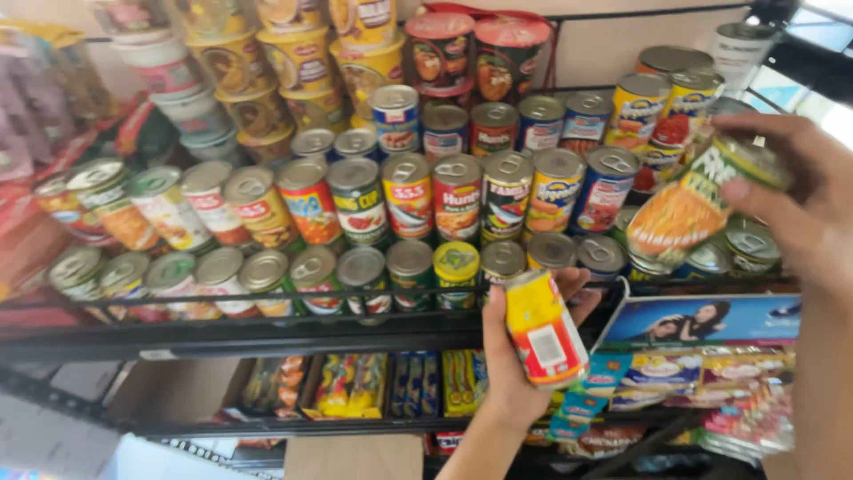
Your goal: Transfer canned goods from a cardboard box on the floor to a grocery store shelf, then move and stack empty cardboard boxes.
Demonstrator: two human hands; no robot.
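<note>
The black wire shelf (267, 333) carries rows of upright cans (409, 196), lids up, labels outward. Just below its front rail, the left hand (515, 356) grips a yellow-and-red can (544, 329), tilted. Above the shelf's right end, the right hand (800, 200) clasps a green corn can (697, 204), tipped sideways, label showing

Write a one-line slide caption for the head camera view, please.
Left hand holds a yellow-and-red can, right hand a green can, before shelves of tins.

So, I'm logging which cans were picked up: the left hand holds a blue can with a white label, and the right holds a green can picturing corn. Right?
Not quite: in the head view the left hand holds a yellow and red can, not blue. The right hand does hold the green corn can.
</note>
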